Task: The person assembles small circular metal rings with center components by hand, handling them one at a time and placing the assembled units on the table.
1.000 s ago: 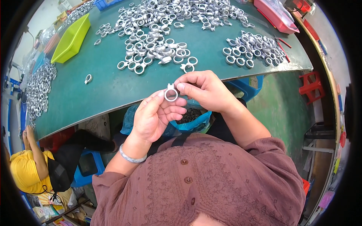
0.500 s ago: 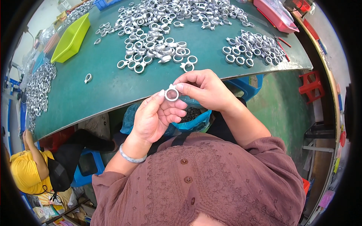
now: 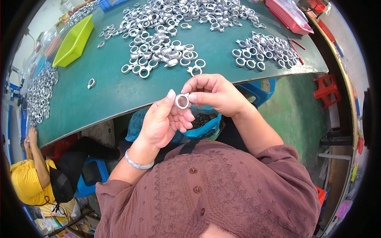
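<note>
A small silver-grey metal ring [image 3: 176, 104] with a short lug is held up between my two hands, over the table's near edge. My right hand [image 3: 220, 96] pinches its lug side between thumb and bent fingers. From the left, my left hand [image 3: 158, 121] steadies the ring's rim with thumb and forefinger, its other fingers loosely curled below. Beneath the hands sits a blue plastic bag [image 3: 212, 127] with small dark grey pieces [image 3: 201, 121] in it. Just beyond the hands, a ring with a lug [image 3: 194, 71] lies at the near end of a large pile of rings [image 3: 158, 49].
On the green table [image 3: 111, 87] are a smaller ring pile [image 3: 270, 51], red-handled pliers [image 3: 296, 51], a lime-green tray [image 3: 73, 41], a pink bin [image 3: 287, 16] and a lone ring [image 3: 91, 83]. A person in yellow [image 3: 31, 180] sits at the left beside another pile [image 3: 39, 93].
The ring has turned between my hands, its lug swinging from the top toward my right thumb. My left thumb has straightened upward. The person at the left has raised their hands slightly.
</note>
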The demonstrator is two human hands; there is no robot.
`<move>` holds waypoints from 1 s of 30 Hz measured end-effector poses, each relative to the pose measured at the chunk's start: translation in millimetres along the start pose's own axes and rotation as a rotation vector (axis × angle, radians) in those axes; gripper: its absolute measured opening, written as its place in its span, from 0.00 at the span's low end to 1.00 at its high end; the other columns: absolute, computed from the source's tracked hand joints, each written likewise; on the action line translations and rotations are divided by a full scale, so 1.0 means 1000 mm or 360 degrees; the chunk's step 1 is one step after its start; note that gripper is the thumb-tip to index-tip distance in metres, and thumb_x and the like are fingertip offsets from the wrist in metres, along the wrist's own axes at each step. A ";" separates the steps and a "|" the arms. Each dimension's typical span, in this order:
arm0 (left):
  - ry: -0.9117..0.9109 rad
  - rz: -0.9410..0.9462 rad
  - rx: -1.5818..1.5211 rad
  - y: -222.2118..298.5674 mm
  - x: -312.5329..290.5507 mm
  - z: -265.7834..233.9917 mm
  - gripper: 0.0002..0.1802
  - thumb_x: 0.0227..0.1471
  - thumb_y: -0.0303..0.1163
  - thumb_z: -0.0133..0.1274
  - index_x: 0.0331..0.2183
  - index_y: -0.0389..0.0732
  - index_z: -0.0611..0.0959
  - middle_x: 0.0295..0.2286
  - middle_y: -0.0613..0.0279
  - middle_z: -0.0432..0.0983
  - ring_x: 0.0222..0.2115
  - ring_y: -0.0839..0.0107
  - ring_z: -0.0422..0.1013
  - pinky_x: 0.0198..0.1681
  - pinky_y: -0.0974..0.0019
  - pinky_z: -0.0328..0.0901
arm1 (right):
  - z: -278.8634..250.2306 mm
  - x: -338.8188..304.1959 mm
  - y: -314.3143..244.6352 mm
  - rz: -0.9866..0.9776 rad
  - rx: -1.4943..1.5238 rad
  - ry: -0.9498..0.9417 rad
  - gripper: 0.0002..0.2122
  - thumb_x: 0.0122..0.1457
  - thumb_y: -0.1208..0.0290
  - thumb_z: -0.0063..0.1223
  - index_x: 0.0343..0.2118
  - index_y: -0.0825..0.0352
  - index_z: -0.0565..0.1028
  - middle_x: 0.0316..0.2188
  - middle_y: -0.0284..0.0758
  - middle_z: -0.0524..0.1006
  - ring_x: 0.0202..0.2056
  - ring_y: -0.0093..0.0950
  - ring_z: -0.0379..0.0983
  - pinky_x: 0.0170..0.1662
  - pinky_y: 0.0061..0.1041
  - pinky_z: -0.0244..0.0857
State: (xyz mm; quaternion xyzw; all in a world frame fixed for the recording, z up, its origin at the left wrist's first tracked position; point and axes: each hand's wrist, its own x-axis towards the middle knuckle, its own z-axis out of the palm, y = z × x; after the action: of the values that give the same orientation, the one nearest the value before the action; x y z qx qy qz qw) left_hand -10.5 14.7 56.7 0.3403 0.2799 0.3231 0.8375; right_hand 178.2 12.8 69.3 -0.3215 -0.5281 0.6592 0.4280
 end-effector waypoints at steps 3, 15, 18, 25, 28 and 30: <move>0.0011 0.0010 0.0039 0.000 0.001 0.003 0.23 0.56 0.48 0.35 0.29 0.38 0.75 0.19 0.60 0.74 0.16 0.75 0.70 0.18 0.77 0.65 | -0.001 -0.001 0.000 0.0019 0.0015 0.0011 0.07 0.51 0.75 0.52 0.33 0.68 0.73 0.27 0.27 0.73 0.27 0.14 0.65 0.31 0.14 0.60; 0.0165 -0.0026 0.0148 0.001 0.005 0.019 0.25 0.56 0.48 0.33 0.29 0.36 0.74 0.17 0.60 0.72 0.13 0.75 0.68 0.15 0.78 0.61 | -0.008 -0.008 0.001 -0.0041 0.0093 0.0084 0.05 0.50 0.74 0.52 0.31 0.67 0.73 0.25 0.26 0.73 0.26 0.14 0.65 0.29 0.14 0.59; 0.0199 -0.0024 0.0190 0.000 0.004 0.014 0.26 0.56 0.48 0.32 0.30 0.36 0.74 0.17 0.60 0.72 0.13 0.75 0.68 0.16 0.78 0.61 | -0.019 -0.014 -0.017 -0.0094 -0.0091 0.0278 0.05 0.50 0.76 0.51 0.30 0.68 0.73 0.23 0.25 0.72 0.24 0.13 0.64 0.28 0.13 0.59; 0.0179 0.0068 0.0272 -0.002 -0.002 0.005 0.20 0.56 0.42 0.36 0.31 0.36 0.75 0.18 0.60 0.73 0.15 0.75 0.68 0.18 0.78 0.62 | -0.130 -0.029 -0.066 -0.0337 -0.1181 0.1277 0.05 0.47 0.78 0.50 0.29 0.71 0.74 0.22 0.29 0.73 0.24 0.17 0.65 0.29 0.17 0.60; 0.0196 0.0052 0.0281 -0.003 -0.003 0.005 0.18 0.56 0.41 0.37 0.32 0.36 0.75 0.19 0.60 0.73 0.15 0.76 0.68 0.18 0.79 0.62 | -0.171 -0.033 -0.072 -0.0087 -0.1328 0.1526 0.08 0.46 0.76 0.51 0.31 0.71 0.75 0.23 0.32 0.75 0.24 0.18 0.67 0.29 0.18 0.62; 0.0194 0.0066 0.0262 -0.004 -0.004 0.002 0.17 0.56 0.39 0.38 0.32 0.36 0.75 0.19 0.60 0.73 0.16 0.76 0.68 0.18 0.79 0.63 | -0.175 -0.031 -0.074 0.0132 -0.1527 0.1553 0.09 0.46 0.75 0.49 0.32 0.69 0.74 0.26 0.37 0.75 0.29 0.25 0.71 0.34 0.23 0.64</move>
State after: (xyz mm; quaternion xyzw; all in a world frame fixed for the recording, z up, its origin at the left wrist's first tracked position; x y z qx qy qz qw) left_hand -10.0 8.5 56.3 0.3935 0.3489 0.3365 0.7811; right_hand 361.9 63.8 98.8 -0.7558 -0.4956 0.1477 0.4016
